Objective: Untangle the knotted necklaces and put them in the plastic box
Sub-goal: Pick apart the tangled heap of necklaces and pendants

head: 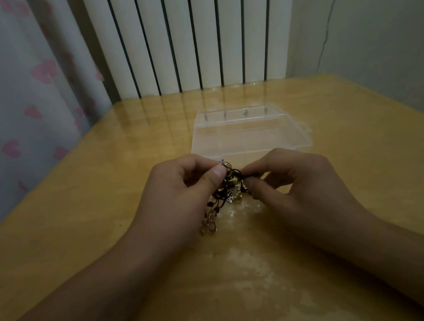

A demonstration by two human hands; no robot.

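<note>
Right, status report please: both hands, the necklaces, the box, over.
Left hand and right hand both pinching the knotted necklaces, still tangled. Plastic box just beyond on the table, lid looks closed. Nothing in the way.

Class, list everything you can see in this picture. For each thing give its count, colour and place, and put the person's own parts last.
tangle of necklaces: one bunch, dark cords with gold-coloured metal parts, held between both hands above the table; single strands cannot be counted
plastic box: one, clear, lid open, on the table just beyond the hands
table: one, yellowish wood with a glossy top, fills the lower picture
radiator: one, white vertical ribs, behind the table
curtain: one, pale with pink hearts, far left
wall: one, pale, at right
left hand: one, fingers pinch the tangle's left side
right hand: one, fingers pinch its right side
</note>
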